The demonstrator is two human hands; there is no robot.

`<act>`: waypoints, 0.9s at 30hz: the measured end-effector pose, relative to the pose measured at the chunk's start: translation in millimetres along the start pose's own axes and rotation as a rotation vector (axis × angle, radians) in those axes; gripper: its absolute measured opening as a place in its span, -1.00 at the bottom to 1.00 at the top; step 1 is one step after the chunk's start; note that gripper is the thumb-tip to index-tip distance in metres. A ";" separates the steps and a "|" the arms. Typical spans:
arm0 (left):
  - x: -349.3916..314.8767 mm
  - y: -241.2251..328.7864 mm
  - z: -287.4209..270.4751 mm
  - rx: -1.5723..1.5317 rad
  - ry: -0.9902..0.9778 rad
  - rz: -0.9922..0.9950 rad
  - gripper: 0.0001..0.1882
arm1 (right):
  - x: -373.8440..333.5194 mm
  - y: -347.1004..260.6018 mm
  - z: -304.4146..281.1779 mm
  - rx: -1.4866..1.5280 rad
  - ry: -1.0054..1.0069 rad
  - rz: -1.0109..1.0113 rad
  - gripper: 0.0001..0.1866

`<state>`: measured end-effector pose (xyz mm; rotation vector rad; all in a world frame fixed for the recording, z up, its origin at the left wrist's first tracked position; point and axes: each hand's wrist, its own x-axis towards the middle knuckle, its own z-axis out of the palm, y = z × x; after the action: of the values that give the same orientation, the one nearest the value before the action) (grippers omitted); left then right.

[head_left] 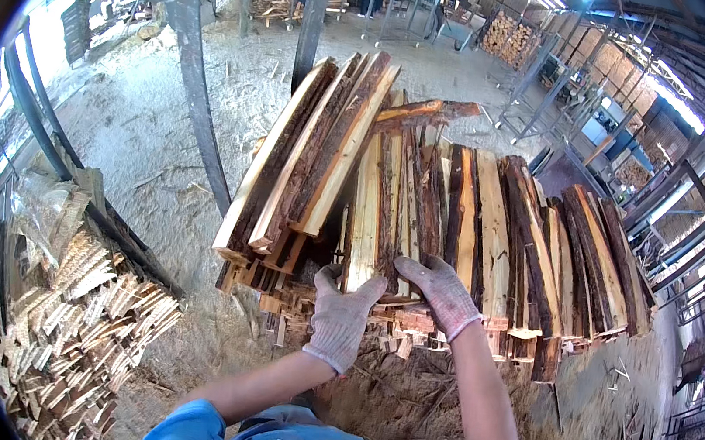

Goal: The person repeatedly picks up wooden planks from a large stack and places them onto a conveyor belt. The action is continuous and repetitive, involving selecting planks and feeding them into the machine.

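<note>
1. Main thing: pale slat, in the mid-left of the pile, near end toward the person, between the hands.
2. L hand: gloved, thumb + fingers either side of the pale slat's near end; looks to be grasping it.
3. R hand: gloved, fingertips on slat ends just R of the pale one; can't tell if gripping or only resting.
4. Done, as far as visible: most slats lie side by side, lengthwise, in a row running off to the R; more wood layered underneath. Near ends approx. lined up, not flush.
5. Also on top: a few upper slats at the L end, raised above the row and angled a bit.
6. Not done: crosswise slat lies at the far edge, out of line w/ the rest, untouched. Pale slat not lifted clear; it's among its neighbors.
7. Judgement: handling partway, w/ plenty of wood in reach; exact % can't tell. What's under the pile: hidden.
8. Separate heap of cut wood, lower L, well apart from both hands.
</note>
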<state>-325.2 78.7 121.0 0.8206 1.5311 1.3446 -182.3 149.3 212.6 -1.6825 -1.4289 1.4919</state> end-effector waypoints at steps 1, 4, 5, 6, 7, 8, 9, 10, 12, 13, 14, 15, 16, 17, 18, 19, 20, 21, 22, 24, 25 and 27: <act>1.5 -5.2 -0.7 0.214 0.007 0.032 -0.43 | 1.8 8.2 0.3 0.069 -0.047 -0.027 -0.22; 12.9 -23.4 -13.1 0.216 -0.015 0.045 -0.32 | 5.6 29.1 6.6 0.182 -0.069 -0.082 -0.26; 19.8 -28.4 -17.2 0.043 -0.032 0.036 -0.21 | 8.9 35.7 3.9 0.152 -0.078 -0.149 -0.29; 22.9 -33.3 -21.9 -0.132 -0.055 0.018 -0.08 | 16.8 46.5 1.1 0.122 -0.086 -0.216 -0.32; 20.1 -15.4 -24.7 -0.035 -0.013 -0.073 -0.12 | 8.3 32.0 3.4 0.139 -0.060 -0.142 -0.36; 14.7 -4.6 -29.2 -0.246 -0.046 -0.104 -0.15 | -0.6 16.2 6.8 0.159 -0.038 -0.073 -0.40; 8.4 7.3 -30.3 -0.458 -0.086 -0.145 -0.18 | -3.0 14.3 4.4 0.131 -0.020 -0.099 -0.38; 6.8 12.1 -29.1 -0.434 -0.112 -0.149 -0.18 | 3.6 26.8 -8.1 0.145 -0.025 -0.098 -0.37; 8.5 21.9 -40.6 -0.343 -0.082 -0.205 -0.19 | -3.4 25.7 -36.5 0.172 -0.053 -0.085 -0.36; 9.6 20.0 -52.4 -0.247 -0.041 -0.063 -0.20 | -27.8 2.9 -46.9 0.189 -0.081 -0.073 -0.35; 7.0 12.4 -62.5 -0.148 -0.002 0.072 -0.20 | -48.4 -9.1 -55.5 0.178 0.025 -0.078 -0.32; 1.3 6.8 -67.3 -0.056 0.030 0.202 -0.21 | -63.7 -13.0 -75.4 0.154 -0.003 -0.080 -0.29; -12.0 8.8 -69.2 0.188 0.067 0.343 -0.20 | -76.5 -17.9 -86.9 0.124 -0.022 0.003 -0.29; -24.7 15.5 -67.7 0.419 0.116 0.485 -0.19 | -82.4 3.0 -97.2 0.115 -0.050 -0.034 -0.27; -34.7 9.3 -66.7 0.471 0.098 0.711 -0.17 | -87.7 22.5 -107.0 0.101 -0.082 -0.069 -0.24; -44.2 3.4 -62.4 0.525 0.062 0.942 -0.15 | -102.9 38.5 -92.7 0.355 -0.039 -0.037 -0.21; -60.4 4.2 -46.6 0.297 -0.141 0.666 -0.14 | -114.0 45.9 -82.5 0.326 -0.044 -0.023 -0.21; -79.6 9.9 -27.1 0.081 -0.321 0.383 -0.12 | -121.2 54.3 -72.1 0.300 -0.064 -0.014 -0.19; -82.3 46.7 -9.2 0.035 -0.504 0.064 -0.12 | -122.2 78.6 -69.4 0.267 -0.008 -0.053 -0.20; -60.2 27.1 -0.2 -0.273 -0.542 -0.266 -0.23 | -136.5 80.0 -48.8 0.224 -0.040 -0.038 -0.19; -48.8 22.2 1.5 -0.425 -0.560 -0.433 -0.27 | -143.3 82.1 -44.9 0.155 -0.054 -0.016 -0.19; -36.2 27.1 0.8 -0.260 -0.442 -0.393 -0.43 | -165.1 95.2 -43.9 -0.023 -0.004 -0.011 -0.19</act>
<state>-313.5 51.1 154.8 0.5665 1.0725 0.9661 -83.5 -19.4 213.5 -1.6838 -1.4602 1.4797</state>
